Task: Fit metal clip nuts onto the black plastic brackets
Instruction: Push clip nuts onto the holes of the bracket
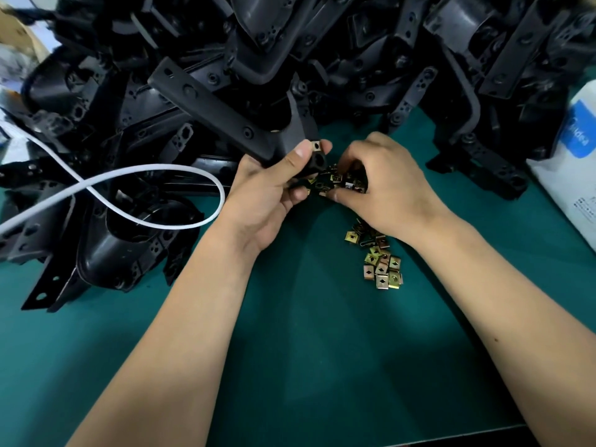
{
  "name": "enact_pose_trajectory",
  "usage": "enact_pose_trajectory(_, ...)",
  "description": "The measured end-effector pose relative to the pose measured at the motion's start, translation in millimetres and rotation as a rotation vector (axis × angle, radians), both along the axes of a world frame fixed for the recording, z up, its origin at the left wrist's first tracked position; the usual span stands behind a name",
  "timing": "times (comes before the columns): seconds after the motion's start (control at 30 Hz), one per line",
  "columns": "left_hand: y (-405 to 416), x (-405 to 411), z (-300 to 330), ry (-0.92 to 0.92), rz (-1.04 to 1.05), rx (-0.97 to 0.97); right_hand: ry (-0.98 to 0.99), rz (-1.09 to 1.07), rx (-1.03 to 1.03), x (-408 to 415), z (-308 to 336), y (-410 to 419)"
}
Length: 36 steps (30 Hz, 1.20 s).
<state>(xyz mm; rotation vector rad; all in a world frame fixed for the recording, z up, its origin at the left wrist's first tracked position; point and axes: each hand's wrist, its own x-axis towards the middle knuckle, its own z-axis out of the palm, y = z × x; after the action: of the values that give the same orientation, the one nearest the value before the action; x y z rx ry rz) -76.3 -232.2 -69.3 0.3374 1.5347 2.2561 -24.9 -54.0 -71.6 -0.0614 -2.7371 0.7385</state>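
Both bare forearms are being stretched forward, converging toward the middle. The left hand [271, 185] is being kept curled, thumb up top, gripped round something. The right hand [383, 185] is being held palm-down, fingers bent under and pinching at the fingertips.

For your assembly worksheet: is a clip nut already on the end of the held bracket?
On. A clip nut sits on the bracket end, gripped by the left hand.
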Motion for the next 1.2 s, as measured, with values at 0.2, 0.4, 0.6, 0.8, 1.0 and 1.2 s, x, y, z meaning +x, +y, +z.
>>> enact_pose_trajectory(0.2,-0.2,-0.6,-0.8,-0.052,-0.013,0.052,0.010,-0.044,0.011,0.5,-0.4,-9.1)
enact_pose_trajectory(0.4,-2.9,0.4,1.0,-0.108,-0.007,0.079,-0.060,0.032,0.011,4.4,3.4,-4.8)
enact_pose_trajectory(0.6,-1.1,1.6,4.9,-0.131,0.017,0.088,-0.087,0.030,0.024,6.0,4.5,-1.1)
enact_pose_trajectory(0.8,-3.2,2.7,5.7,-0.089,-0.020,0.028,0.031,0.021,-0.164,10.2,4.5,-2.9)
enact_pose_trajectory(1.0,-7.2,5.6,11.3,0.003,-0.126,-0.042,0.133,0.012,-1.126,12.5,17.1,-2.0)
enact_pose_trajectory(1.2,-7.1,3.4,10.7,-0.043,-0.136,-0.051,0.115,0.038,-1.181,14.6,20.3,-3.5)
